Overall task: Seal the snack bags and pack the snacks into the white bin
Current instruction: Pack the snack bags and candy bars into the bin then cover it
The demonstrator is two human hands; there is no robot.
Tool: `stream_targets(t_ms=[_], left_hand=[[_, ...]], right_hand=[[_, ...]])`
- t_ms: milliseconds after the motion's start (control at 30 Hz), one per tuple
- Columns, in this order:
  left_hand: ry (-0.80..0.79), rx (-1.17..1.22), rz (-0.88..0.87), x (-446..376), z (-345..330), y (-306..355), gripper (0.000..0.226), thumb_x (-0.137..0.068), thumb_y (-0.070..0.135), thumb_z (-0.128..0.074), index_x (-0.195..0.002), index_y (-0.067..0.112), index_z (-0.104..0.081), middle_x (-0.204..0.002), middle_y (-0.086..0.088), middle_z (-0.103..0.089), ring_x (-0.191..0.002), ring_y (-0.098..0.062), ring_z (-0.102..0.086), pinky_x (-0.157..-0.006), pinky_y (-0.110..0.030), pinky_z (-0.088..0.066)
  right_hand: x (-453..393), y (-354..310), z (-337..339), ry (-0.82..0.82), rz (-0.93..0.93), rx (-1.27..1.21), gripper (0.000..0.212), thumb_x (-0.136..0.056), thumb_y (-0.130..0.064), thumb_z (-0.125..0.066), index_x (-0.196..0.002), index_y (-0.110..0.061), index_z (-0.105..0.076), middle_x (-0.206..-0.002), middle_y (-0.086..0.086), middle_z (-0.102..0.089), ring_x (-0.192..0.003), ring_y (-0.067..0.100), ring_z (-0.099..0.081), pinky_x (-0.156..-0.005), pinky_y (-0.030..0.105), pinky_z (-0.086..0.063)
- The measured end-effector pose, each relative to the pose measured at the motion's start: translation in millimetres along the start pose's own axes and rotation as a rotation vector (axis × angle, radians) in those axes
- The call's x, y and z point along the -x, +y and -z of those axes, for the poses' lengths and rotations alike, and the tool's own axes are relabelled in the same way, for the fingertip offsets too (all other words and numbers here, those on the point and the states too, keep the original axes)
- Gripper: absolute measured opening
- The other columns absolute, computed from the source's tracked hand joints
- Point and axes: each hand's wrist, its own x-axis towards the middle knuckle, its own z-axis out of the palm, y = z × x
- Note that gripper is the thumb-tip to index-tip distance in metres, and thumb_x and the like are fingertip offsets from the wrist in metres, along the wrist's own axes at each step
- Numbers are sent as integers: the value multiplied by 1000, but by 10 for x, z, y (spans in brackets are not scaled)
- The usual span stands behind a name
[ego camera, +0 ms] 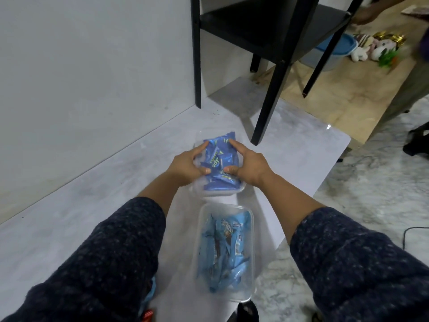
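Hands are seen at the centre of the frame, both set on 1 clear bag (219,162) stuffed with dark blue snack packets. The left hand (189,167) grips the bag's left edge, thumb on top and fingers curled around the side; the right hand (249,167) grips the right edge the same way, index finger stretched to the far corner. Neither hand is released: both are clenched on the bag. The bag rests in or on a shallow white bin (222,194), whose rim shows just below the packets; whether the bag is fully seated cannot be told.

A 2nd clear bag (228,252), filled with pale blue packets, lies below it in the lower centre of the frame, just beside the bin, untouched on the marble slab (81,205). Black chair legs (271,94) stand in the upper centre.

The step in hand is judged to be the pressing and settling of the 1st bag. To do it well, air should be pushed out evenly from both sides, the open edge should be found and pinched flat along its whole run, and the packets should be kept away from the seal line. The bag should be laid flat so that room is left for the 2nd.
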Motion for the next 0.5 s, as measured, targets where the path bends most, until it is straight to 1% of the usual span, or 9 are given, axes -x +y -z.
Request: stream_targets(t_ms=[67, 133, 200, 267, 300, 367, 400, 433, 500], left_hand=[[25, 40, -30, 66, 74, 96, 74, -81, 19, -73, -142, 37, -35, -138, -7, -52, -126, -18, -50, -94, -13, -29], [16, 40, -34, 175, 134, 177, 74, -80, 19, -74, -141, 37, -38, -137, -6, -54, -124, -18, -52, -95, -14, -31], [-3, 35, -26, 315, 176, 232, 74, -78, 18, -76, -140, 37, -40, -136, -4, -55, -121, -17, -55, -94, -15, -32], [-26, 27, -26, 495, 209, 282, 73, -77, 18, -77, -139, 37, -42, -135, -3, -55, -119, -18, -56, -96, -17, -34], [-37, 20, -23, 595, 214, 298, 73, -77, 19, -77, -139, 37, -42, -136, -2, -55, -118, -19, -57, -99, -20, -37], [-56, 19, -11, 807, 191, 294, 74, -76, 21, -78, -139, 36, -42, -136, -3, -54, -118, -22, -57, -104, -30, -41], [-61, 19, -1, 923, 163, 282, 74, -76, 22, -78, -139, 36, -42, -136, -3, -55, -117, -23, -58, -105, -34, -42], [-66, 18, 9, 1036, 122, 260, 74, -75, 22, -79, -139, 35, -43, -136, -4, -55, -117, -23, -58, -104, -36, -43], [-89, 24, 28, 1253, -10, 194, 75, -75, 22, -79, -139, 34, -43, -136, -4, -55, -117, -23, -58, -104, -36, -43]], right_hand=[[103, -45, 59, 31, 10, -61, 85, -79, -33, -74, -147, -37, -23, -142, 9, -48, -125, 31, -47, -102, 29, -36], [255, -84, 116, 39, 25, -98, 90, -77, -33, -76, -148, -36, -22, -145, 7, -44, -129, 29, -45, -102, 27, -35], [446, -125, 153, 34, 29, -158, 94, -75, -30, -79, -148, -36, -21, -146, 4, -42, -128, 27, -46, -99, 27, -39], [660, -163, 158, 21, 23, -229, 96, -73, -28, -80, -148, -36, -21, -143, 2, -43, -122, 27, -51, -91, 35, -51], [767, -172, 148, 14, 19, -243, 97, -72, -28, -81, -148, -35, -21, -142, 1, -43, -119, 27, -53, -88, 39, -54], [984, -155, 102, -7, 14, -251, 99, -71, -29, -82, -148, -35, -21, -144, 2, -43, -118, 29, -55, -89, 44, -54], [1096, -136, 71, -25, 13, -261, 99, -71, -29, -82, -148, -36, -20, -145, 3, -42, -118, 30, -55, -86, 44, -55], [1208, -112, 38, -44, 12, -274, 98, -72, -28, -81, -148, -36, -20, -146, 3, -41, -117, 30, -55, -79, 41, -58], [1423, -24, -59, -85, -2, -297, 97, -73, -27, -81, -148, -36, -20, -145, 2, -40, -116, 29, -56, -66, 33, -58]])
